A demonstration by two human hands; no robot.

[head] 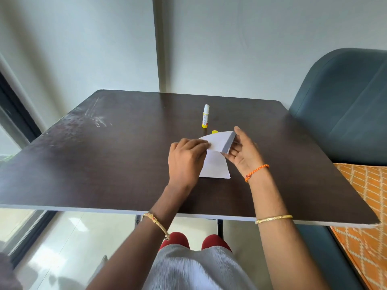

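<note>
A white sheet of paper (215, 164) lies on the dark wooden table (104, 164), with its far part folded up and over. My left hand (186, 160) rests on the paper's left side, fingers curled and pressing the fold. My right hand (243, 151) holds the raised folded flap (219, 141) from the right, thumb up along its edge and fingers under it. An uncapped glue stick (205, 116), white with a yellow base, stands upright just beyond the paper. A small yellow cap (214, 132) peeks out behind the flap.
A blue-grey upholstered chair (345, 105) stands at the table's right side, with an orange patterned cloth (364, 206) below it. A wall runs behind the table and a window frame is at the left. My knees show under the near table edge.
</note>
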